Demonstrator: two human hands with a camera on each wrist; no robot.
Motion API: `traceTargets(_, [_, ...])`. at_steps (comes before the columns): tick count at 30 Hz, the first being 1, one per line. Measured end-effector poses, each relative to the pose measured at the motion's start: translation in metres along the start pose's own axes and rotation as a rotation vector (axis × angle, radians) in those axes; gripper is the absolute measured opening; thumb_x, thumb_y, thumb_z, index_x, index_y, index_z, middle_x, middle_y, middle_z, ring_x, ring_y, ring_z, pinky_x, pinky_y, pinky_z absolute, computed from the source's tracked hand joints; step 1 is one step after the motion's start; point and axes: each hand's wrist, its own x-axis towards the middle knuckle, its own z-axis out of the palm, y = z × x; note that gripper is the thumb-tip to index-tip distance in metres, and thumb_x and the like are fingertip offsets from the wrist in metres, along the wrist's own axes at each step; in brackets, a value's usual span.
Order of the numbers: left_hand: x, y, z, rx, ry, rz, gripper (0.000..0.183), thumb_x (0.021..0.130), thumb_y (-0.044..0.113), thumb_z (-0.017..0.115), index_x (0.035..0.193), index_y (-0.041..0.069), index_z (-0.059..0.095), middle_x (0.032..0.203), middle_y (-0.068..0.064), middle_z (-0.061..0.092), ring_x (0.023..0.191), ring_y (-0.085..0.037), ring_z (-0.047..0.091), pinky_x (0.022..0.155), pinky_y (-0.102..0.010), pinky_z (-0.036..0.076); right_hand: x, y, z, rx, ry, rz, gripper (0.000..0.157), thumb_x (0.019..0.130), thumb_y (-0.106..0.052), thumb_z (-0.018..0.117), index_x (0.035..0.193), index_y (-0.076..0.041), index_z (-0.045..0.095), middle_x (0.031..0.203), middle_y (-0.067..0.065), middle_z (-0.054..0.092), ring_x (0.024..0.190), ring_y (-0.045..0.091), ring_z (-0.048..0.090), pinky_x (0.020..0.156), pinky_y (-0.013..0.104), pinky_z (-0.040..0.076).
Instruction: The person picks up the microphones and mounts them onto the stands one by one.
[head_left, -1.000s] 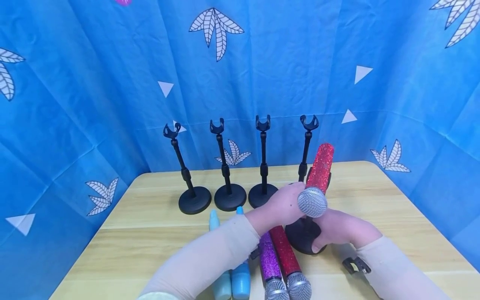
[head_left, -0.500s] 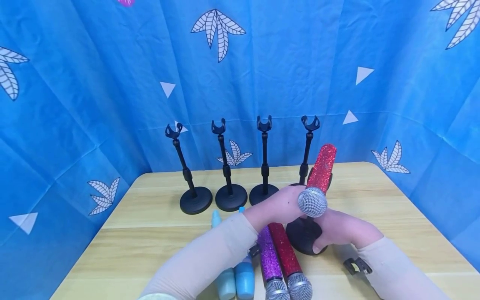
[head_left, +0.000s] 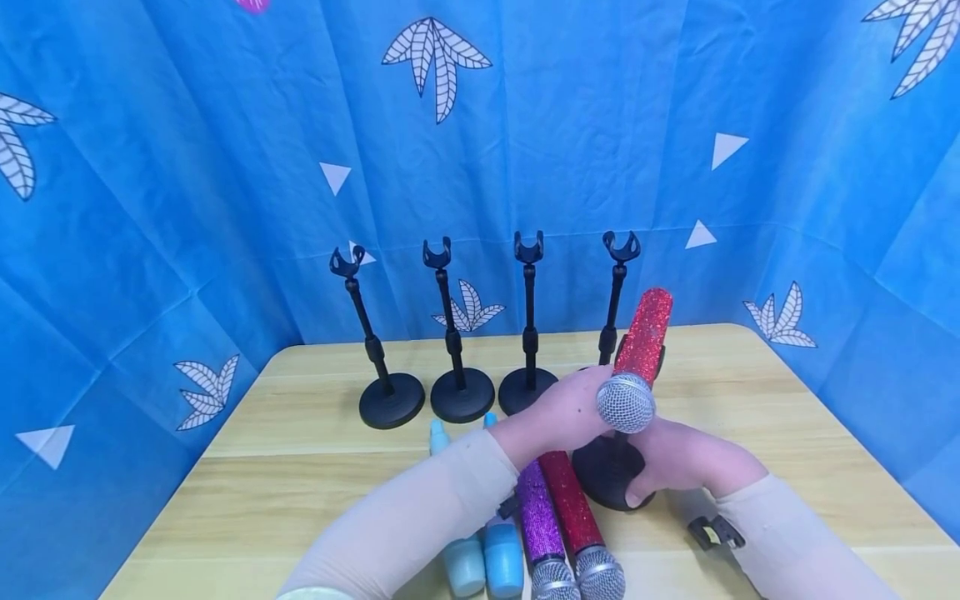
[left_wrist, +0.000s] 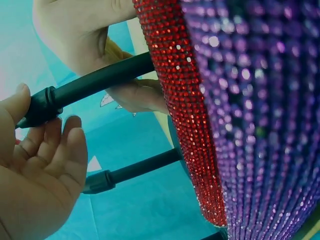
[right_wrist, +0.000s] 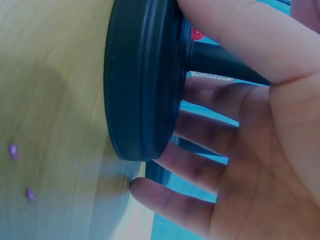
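Observation:
A red glittery microphone (head_left: 642,340) with a silver mesh head rests tilted in the clip of a black desktop stand (head_left: 604,477). My left hand (head_left: 572,408) is just under the microphone head; in the left wrist view its thumb and fingertips pinch the collar on the stand's pole (left_wrist: 102,81). Low down, my right hand (head_left: 677,454) holds the round base (right_wrist: 142,85), thumb over the top and fingers along the far side. A purple microphone (head_left: 538,517) and a dark red one (head_left: 573,508) lie side by side on the table, below the left wrist.
Several black stands with bare clips (head_left: 528,333) line the back of the wooden table (head_left: 247,467). Two light blue bottle-shaped things (head_left: 462,560) lie partly under the left sleeve. Small purple specks (right_wrist: 13,151) dot the tabletop. A blue patterned curtain (head_left: 480,150) surrounds the table.
Both light blue things have shifted right, towards the purple microphone. The hands keep their hold on the stand, nearly still. The head view has shifted very slightly.

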Motion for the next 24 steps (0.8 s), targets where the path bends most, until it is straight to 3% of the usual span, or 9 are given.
traceTargets(3, [0.0005, 0.0018, -0.0024, 0.037, -0.018, 0.008, 0.039, 0.085, 0.020, 0.071, 0.118, 0.026, 0.051, 0.099, 0.016, 0.057, 0.089, 0.001, 0.055, 0.073, -0.020, 0.048, 0.0010, 0.0013, -0.0001, -0.009, -0.005, 0.009, 0.088, 0.054, -0.029, 0.089, 0.130, -0.010, 0.048, 0.134, 0.011, 0.046, 0.123, 0.031, 0.043, 0.100, 0.050, 0.035])
traceTargets(7, [0.0024, 0.0028, -0.0077, 0.098, -0.082, 0.073, 0.037, 0.085, 0.016, 0.070, 0.117, 0.026, 0.053, 0.100, 0.017, 0.057, 0.093, 0.003, 0.054, 0.077, -0.017, 0.046, 0.0008, 0.0021, -0.0016, -0.009, -0.012, 0.041, 0.087, 0.054, -0.031, 0.089, 0.129, -0.011, 0.050, 0.133, 0.011, 0.047, 0.122, 0.031, 0.045, 0.099, 0.051, 0.037])
traceTargets(14, [0.0042, 0.0004, -0.0080, 0.085, -0.158, 0.113, 0.037, 0.088, 0.008, 0.064, 0.119, 0.027, 0.053, 0.104, 0.017, 0.056, 0.099, 0.005, 0.051, 0.084, -0.016, 0.043, -0.0003, 0.0004, -0.0021, -0.002, -0.021, 0.080, 0.090, 0.055, -0.033, 0.090, 0.131, -0.010, 0.047, 0.135, 0.013, 0.044, 0.124, 0.034, 0.042, 0.099, 0.052, 0.036])
traceTargets(18, [0.0033, 0.0002, -0.0046, 0.055, -0.097, 0.042, 0.028, 0.090, 0.020, 0.064, 0.114, 0.029, 0.052, 0.097, 0.016, 0.056, 0.091, 0.003, 0.053, 0.077, -0.020, 0.047, 0.0007, 0.0018, -0.0007, 0.001, -0.023, 0.080, 0.097, 0.055, -0.034, 0.089, 0.135, -0.007, 0.042, 0.138, 0.013, 0.043, 0.126, 0.033, 0.041, 0.101, 0.052, 0.034])
traceTargets(21, [0.0044, 0.0026, -0.0016, 0.087, -0.019, -0.042, 0.036, 0.085, 0.028, 0.069, 0.116, 0.029, 0.051, 0.095, 0.016, 0.057, 0.085, 0.001, 0.055, 0.070, -0.023, 0.049, 0.0015, 0.0039, 0.0006, -0.008, -0.014, 0.075, 0.095, 0.055, -0.034, 0.089, 0.134, -0.008, 0.044, 0.136, 0.010, 0.045, 0.124, 0.031, 0.043, 0.100, 0.050, 0.035])
traceTargets(24, [0.0053, 0.0052, -0.0004, 0.142, 0.019, -0.070, 0.045, 0.081, 0.026, 0.074, 0.120, 0.027, 0.051, 0.096, 0.015, 0.058, 0.085, 0.000, 0.056, 0.069, -0.023, 0.050, 0.0023, 0.0050, 0.0011, -0.014, -0.010, 0.072, 0.092, 0.054, -0.033, 0.089, 0.132, -0.010, 0.047, 0.133, 0.008, 0.048, 0.122, 0.030, 0.045, 0.099, 0.050, 0.036])
